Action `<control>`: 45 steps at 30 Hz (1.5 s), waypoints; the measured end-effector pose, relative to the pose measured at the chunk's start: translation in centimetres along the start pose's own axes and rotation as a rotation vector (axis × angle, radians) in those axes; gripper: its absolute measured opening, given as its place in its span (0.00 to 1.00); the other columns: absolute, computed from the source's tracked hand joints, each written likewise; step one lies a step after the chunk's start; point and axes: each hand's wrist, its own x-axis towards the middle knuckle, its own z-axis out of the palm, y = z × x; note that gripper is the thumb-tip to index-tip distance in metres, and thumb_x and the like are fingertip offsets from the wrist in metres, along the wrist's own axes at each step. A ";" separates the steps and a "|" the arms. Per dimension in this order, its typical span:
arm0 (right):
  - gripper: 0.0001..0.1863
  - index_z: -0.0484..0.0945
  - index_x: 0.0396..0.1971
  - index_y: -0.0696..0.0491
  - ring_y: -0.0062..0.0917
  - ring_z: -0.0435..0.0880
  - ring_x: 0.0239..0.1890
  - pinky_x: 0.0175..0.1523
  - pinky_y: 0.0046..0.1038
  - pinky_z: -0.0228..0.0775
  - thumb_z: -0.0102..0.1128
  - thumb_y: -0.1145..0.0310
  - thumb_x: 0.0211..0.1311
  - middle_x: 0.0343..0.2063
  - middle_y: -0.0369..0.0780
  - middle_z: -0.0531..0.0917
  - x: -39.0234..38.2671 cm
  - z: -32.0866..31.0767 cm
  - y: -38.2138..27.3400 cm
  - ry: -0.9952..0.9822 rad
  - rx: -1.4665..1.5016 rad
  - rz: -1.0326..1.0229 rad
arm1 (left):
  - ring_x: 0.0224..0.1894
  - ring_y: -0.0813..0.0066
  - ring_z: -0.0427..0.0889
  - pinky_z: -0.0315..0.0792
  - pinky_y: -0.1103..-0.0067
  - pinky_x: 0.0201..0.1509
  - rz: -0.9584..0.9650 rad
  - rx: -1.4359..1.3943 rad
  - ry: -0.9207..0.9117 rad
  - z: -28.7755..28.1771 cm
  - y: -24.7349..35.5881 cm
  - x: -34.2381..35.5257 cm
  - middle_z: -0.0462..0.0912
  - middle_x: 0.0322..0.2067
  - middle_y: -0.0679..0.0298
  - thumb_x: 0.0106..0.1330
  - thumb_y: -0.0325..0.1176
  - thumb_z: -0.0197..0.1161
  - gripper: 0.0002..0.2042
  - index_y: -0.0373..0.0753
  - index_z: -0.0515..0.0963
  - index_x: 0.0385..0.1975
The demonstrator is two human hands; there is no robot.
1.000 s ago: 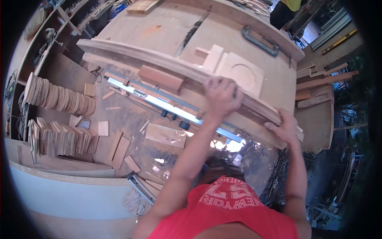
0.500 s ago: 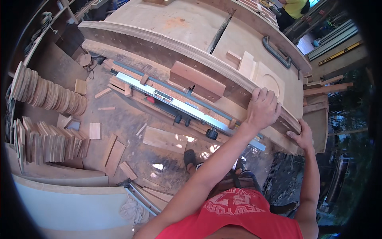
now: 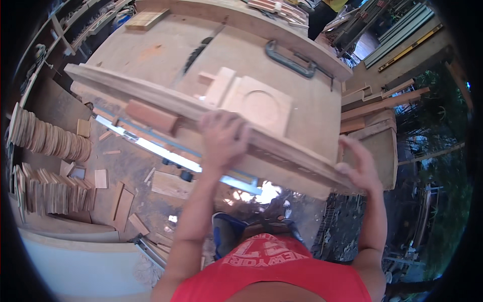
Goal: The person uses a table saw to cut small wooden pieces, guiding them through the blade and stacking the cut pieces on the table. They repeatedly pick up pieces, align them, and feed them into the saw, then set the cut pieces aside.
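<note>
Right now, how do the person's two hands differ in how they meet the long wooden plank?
The left hand lies palm down on the long wooden plank near its middle, fingers curled over the top edge. The right hand is at the plank's near end, fingers spread and partly raised. Both are bare and touch the same plank.

Bare plywood on the big workbench top [image 3: 151, 55] left of the dark saw blade [image 3: 193, 53] — plenty of room there. Right side's tighter: the square wooden jig with a round cutout [image 3: 259, 103] and the grey metal clamp [image 3: 289, 59] crowd it, and the long wooden rail [image 3: 126, 95] blocks the near edge.
</note>
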 end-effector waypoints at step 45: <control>0.34 0.79 0.61 0.54 0.47 0.84 0.61 0.64 0.44 0.77 0.71 0.48 0.60 0.55 0.52 0.86 98.4 2.5 46.1 -0.036 -0.225 -0.283 | 0.75 0.40 0.62 0.57 0.53 0.79 -1.236 1.540 0.271 27.8 29.2 0.4 0.66 0.72 0.41 0.78 0.34 0.58 0.26 0.30 0.67 0.71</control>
